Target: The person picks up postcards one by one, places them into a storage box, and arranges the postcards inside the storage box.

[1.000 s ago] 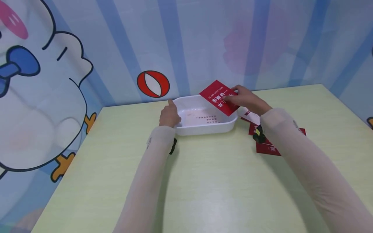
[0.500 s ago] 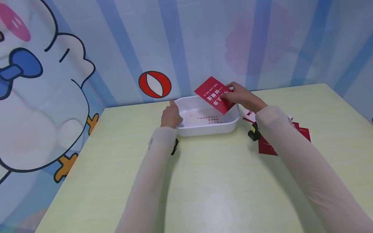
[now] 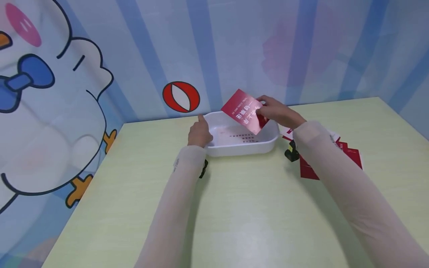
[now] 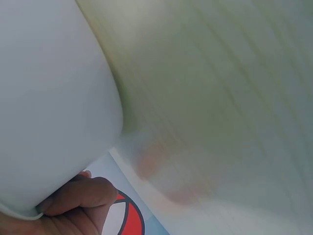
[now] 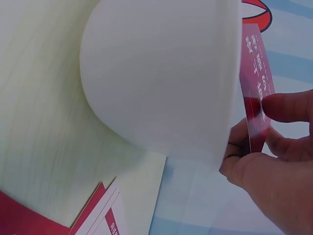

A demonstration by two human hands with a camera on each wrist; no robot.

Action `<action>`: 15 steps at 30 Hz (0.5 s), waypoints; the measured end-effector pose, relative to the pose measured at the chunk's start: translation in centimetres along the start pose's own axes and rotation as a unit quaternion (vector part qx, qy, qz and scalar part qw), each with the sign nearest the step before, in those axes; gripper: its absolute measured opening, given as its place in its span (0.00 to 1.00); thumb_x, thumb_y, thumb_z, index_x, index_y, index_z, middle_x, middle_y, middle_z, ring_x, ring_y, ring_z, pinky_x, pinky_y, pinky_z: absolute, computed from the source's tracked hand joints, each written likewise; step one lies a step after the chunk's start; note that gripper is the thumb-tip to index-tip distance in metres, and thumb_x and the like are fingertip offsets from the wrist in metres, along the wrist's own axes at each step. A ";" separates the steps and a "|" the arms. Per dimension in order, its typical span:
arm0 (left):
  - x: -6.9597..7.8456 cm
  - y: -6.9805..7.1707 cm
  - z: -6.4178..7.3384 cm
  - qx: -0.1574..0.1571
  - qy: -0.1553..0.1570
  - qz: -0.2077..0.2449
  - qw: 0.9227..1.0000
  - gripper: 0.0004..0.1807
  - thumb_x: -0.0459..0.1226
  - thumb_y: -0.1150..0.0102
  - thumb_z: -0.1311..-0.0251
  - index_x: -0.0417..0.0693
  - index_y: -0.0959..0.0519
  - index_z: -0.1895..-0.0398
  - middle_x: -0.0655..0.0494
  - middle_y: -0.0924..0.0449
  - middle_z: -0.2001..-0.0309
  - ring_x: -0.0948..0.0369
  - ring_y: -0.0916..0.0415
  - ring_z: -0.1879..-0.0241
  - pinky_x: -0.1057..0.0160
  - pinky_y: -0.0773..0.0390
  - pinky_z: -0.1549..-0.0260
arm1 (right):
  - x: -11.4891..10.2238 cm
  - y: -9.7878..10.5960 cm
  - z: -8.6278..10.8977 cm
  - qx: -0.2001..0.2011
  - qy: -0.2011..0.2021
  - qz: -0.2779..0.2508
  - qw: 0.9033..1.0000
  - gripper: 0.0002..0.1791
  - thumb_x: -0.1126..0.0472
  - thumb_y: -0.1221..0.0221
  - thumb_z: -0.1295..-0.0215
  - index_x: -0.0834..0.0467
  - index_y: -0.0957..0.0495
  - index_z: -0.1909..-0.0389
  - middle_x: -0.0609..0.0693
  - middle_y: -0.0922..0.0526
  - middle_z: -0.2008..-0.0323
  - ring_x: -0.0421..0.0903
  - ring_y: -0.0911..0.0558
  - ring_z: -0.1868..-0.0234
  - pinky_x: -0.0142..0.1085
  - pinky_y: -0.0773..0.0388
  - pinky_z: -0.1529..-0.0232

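Note:
A white plastic basin (image 3: 239, 150) stands at the back of the table, with rows of small red print on its inner floor. At its left end my left hand (image 3: 200, 133) grips the rim; the left wrist view shows the thumb and fingers (image 4: 80, 193) bent at the edge. Over the basin's right part my right hand (image 3: 281, 112) pinches a red card (image 3: 240, 106) with white lettering, held tilted. In the right wrist view the card (image 5: 254, 63) is nearly edge-on between thumb and fingers, right beside the basin's rim (image 5: 234, 63).
Several red and white cards (image 3: 308, 170) lie overlapping on the table to the right of the basin, partly hidden by my right sleeve (image 3: 328, 149). A wall (image 3: 234, 44) with cartoon prints rises straight behind the table's back edge.
The red card in my right hand has shifted slightly left relative to the basin, and its surface now catches light. My left hand keeps its grip on the rim.

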State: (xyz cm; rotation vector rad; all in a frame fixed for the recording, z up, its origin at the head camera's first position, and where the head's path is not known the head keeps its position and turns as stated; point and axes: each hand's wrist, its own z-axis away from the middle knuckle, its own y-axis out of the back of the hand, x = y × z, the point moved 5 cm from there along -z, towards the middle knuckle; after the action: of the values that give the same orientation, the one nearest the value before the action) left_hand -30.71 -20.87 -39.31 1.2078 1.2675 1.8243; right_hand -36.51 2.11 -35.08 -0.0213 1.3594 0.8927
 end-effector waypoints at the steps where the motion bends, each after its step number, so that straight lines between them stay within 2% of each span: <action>1: 0.0 0.0 0.0 0.000 0.001 -0.003 1.000 0.48 0.32 0.37 0.37 0.45 0.56 0.21 0.43 0.27 0.35 0.50 0.26 0.38 0.54 0.25 0.35 | -0.1 -0.1 0.0 -0.005 0.004 0.001 1.000 0.38 0.58 0.50 0.30 0.58 0.54 0.23 0.62 0.35 0.34 0.57 0.31 0.38 0.55 0.31 0.30; 5: 0.0 -0.1 -0.1 -0.001 0.006 -0.014 1.000 0.48 0.33 0.37 0.37 0.46 0.56 0.21 0.44 0.26 0.36 0.51 0.26 0.38 0.55 0.24 0.36 | -0.2 -0.6 -0.1 -0.030 0.020 0.008 0.999 0.38 0.59 0.50 0.30 0.57 0.54 0.23 0.62 0.35 0.35 0.57 0.33 0.37 0.56 0.31 0.30; 10: 0.2 0.1 0.0 0.003 0.016 -0.020 1.000 0.49 0.34 0.36 0.38 0.47 0.56 0.21 0.45 0.25 0.38 0.52 0.25 0.40 0.55 0.22 0.38 | 0.0 -1.2 -0.7 -0.059 0.033 0.009 0.998 0.35 0.63 0.56 0.28 0.56 0.53 0.22 0.62 0.37 0.32 0.57 0.33 0.36 0.55 0.31 0.31; 15: 0.4 0.3 0.4 0.010 0.018 -0.020 1.000 0.48 0.35 0.35 0.38 0.47 0.54 0.21 0.46 0.24 0.39 0.52 0.23 0.41 0.55 0.21 0.39 | 0.7 -1.7 -1.7 -0.065 0.030 0.006 0.997 0.35 0.63 0.53 0.28 0.53 0.51 0.22 0.60 0.38 0.31 0.56 0.33 0.36 0.52 0.27 0.33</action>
State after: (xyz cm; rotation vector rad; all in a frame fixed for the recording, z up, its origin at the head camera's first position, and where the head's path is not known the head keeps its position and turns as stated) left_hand -30.54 -20.50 -38.84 1.1568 1.3222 1.8161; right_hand -37.05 0.49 -36.89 -0.1406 1.3555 0.9975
